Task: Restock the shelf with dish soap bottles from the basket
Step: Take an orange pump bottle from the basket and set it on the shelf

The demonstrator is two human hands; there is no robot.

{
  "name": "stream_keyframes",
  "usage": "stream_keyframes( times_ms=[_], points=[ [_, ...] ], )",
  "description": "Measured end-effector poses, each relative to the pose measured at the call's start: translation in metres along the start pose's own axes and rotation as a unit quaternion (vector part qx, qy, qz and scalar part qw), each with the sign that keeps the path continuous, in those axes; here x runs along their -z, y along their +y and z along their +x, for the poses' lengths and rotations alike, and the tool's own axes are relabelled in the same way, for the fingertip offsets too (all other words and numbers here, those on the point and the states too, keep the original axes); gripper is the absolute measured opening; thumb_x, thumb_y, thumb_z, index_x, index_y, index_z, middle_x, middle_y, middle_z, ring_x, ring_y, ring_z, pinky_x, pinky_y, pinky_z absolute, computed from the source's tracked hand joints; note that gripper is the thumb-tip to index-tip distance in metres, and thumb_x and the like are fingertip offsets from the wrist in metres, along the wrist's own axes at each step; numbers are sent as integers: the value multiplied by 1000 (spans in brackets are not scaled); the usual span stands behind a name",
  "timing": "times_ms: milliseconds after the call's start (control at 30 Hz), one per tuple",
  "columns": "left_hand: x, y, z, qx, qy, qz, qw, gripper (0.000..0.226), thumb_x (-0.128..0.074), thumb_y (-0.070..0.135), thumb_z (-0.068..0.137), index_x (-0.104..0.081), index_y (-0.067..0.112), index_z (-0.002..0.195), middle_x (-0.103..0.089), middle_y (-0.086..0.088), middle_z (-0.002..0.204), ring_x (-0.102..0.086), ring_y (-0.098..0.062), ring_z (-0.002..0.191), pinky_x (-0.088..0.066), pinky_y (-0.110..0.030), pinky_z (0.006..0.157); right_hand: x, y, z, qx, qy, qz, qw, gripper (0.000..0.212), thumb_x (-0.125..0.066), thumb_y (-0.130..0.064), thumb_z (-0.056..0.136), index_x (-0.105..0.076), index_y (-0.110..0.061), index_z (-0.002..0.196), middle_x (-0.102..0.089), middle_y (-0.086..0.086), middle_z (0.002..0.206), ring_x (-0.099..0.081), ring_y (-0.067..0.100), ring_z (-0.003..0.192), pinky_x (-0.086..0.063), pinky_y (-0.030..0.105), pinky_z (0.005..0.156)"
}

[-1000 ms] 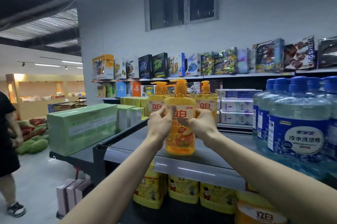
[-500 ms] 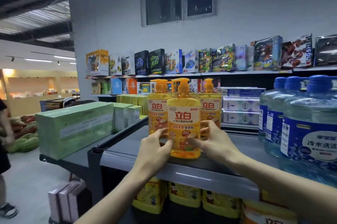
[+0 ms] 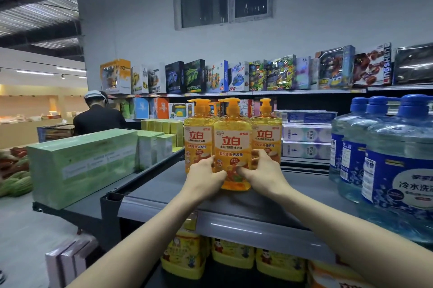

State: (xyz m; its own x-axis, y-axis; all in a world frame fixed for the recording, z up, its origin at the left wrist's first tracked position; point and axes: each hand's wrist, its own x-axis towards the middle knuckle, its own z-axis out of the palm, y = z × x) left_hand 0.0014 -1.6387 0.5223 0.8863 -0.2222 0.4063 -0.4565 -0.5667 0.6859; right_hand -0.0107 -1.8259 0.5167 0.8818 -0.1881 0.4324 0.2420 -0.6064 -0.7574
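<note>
A yellow dish soap bottle [image 3: 232, 137] with an orange pump stands upright on the grey shelf [image 3: 234, 205]. My left hand [image 3: 203, 178] and my right hand [image 3: 260, 174] both grip its lower part from either side, thumbs on the front label. Two more of the same bottles stand just behind it, one at the left [image 3: 198, 137] and one at the right [image 3: 267, 135]. The basket is out of view.
Big blue-capped water jugs [image 3: 393, 166] crowd the shelf's right side. Green boxes [image 3: 82, 166] lie on the left shelf section. Yellow bottles [image 3: 232, 255] fill the shelf below. Toy boxes [image 3: 234, 76] line the back wall. A person in black [image 3: 98, 116] stands far left.
The bottle went from held up in both hands to standing on the shelf in front of the two others. Both hands slid down to its lower part.
</note>
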Motion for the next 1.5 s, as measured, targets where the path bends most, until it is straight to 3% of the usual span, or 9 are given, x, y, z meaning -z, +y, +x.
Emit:
stream_keyframes(
  times_ms=[167,333,433,600,700,833,1000,1200,1500],
  points=[
    [-7,-3,23,18,-35,-23,999,34,-62,22,100,-68,19,134,-72,0,129,-64,-23,121,-51,-39,110,-9,3,20,-23,17,-24,999,66,-79,-38,94,-49,-19,149,-64,4,143,-60,26,133,-49,39,110],
    [-19,-17,30,31,-15,-11,999,29,-63,23,100,-71,17,127,-72,1,119,-65,-23,114,-45,-26,93,-20,4,34,-39,33,-38,998,65,-79,-36,93,-50,-17,148,-64,6,144,-59,28,135,-48,40,111],
    [-21,-21,34,36,-26,-11,999,33,-62,25,100,-69,17,131,-71,-1,128,-59,-18,108,-42,-25,96,-22,6,40,-45,35,-42,998,64,-78,-35,94,-50,-17,149,-63,6,145,-58,28,136,-48,41,112],
    [-22,-23,38,47,-44,-23,998,42,-62,25,101,-62,16,142,-67,-3,139,-61,-26,126,-43,-28,102,-25,11,43,-45,35,-36,998,65,-78,-37,94,-50,-18,149,-64,4,145,-59,28,135,-49,44,112],
    [-22,-25,39,46,-46,-22,998,41,-62,25,101,-62,17,141,-67,-2,137,-59,-20,115,-42,-28,99,-25,13,44,-41,37,-42,998,65,-78,-39,94,-50,-19,149,-64,3,144,-60,27,135,-50,42,110],
    [-23,-25,40,50,-47,-14,998,41,-63,26,99,-63,17,139,-68,-3,135,-62,-25,121,-44,-29,100,-19,12,42,-25,17,-139,990,66,-71,-50,96,-45,-24,151,-65,5,144,-62,31,131,-53,50,108],
    [-21,-21,38,51,-91,53,993,40,-62,30,98,-60,17,136,-67,-7,134,-63,-27,117,-47,-33,99,-14,7,34,-17,-47,-319,946,66,-57,-56,101,-34,-24,153,-64,10,142,-65,36,125,-56,49,102],
    [-10,-11,23,51,-151,164,974,36,-53,32,102,-68,16,131,-68,-9,133,-63,-32,120,-52,-39,104,8,-3,13,2,-111,-362,925,66,-50,-62,101,-44,-20,151,-62,9,144,-61,34,129,-53,47,102],
    [-25,65,-55,-16,-89,255,963,36,-47,39,105,-70,17,121,-72,-6,125,-65,-28,112,-56,-41,96,92,-5,-81,33,-136,-420,896,55,-47,-60,101,-54,-21,139,-62,5,141,-59,29,128,-53,48,99]
  ],
)
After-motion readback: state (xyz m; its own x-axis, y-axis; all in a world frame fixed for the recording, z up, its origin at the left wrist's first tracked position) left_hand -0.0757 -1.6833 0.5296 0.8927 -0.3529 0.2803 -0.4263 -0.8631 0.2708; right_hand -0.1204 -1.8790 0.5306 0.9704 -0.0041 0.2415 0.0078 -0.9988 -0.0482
